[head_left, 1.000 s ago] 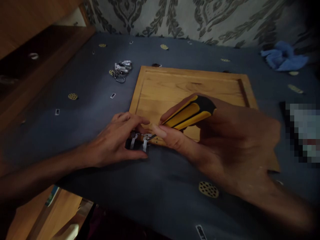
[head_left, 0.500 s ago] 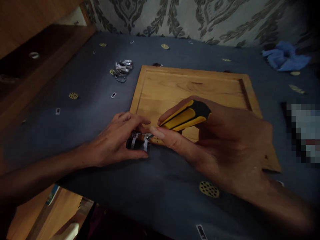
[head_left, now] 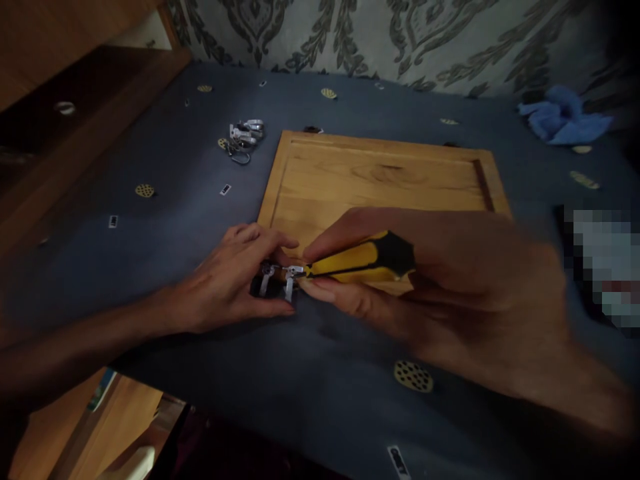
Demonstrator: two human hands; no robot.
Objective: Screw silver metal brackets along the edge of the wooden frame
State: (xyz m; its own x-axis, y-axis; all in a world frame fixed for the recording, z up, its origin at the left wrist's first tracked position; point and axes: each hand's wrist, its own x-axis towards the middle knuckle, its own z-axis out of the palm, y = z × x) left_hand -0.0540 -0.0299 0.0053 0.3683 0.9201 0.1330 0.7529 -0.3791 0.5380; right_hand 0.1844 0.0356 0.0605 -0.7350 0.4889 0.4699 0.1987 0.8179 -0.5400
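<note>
A yellow and black screwdriver (head_left: 357,260) is pinched in my right hand (head_left: 480,293), its handle tilted up to the right. Its tip end points left at a small silver metal hook (head_left: 289,283) on the near left edge of a wooden board (head_left: 385,157); the exact contact is hidden by my fingertips. A second silver hook (head_left: 266,279) sits just left of it. My left hand (head_left: 225,283) curls around both hooks from the left, index finger above and thumb below, steadying them against the board.
A small pile of similar silver metal hooks (head_left: 245,139) lies on the dark patterned tablecloth (head_left: 190,153), beyond my left hand. A crumpled blue cloth (head_left: 565,117) rests at the back right. A blurred-out object (head_left: 607,260) is at the right, and a wooden shelf (head_left: 95,107) borders the left.
My right hand has turned, so the screwdriver handle lies lower and flatter, with its tip still at the hook. My left hand stays at the hooks.
</note>
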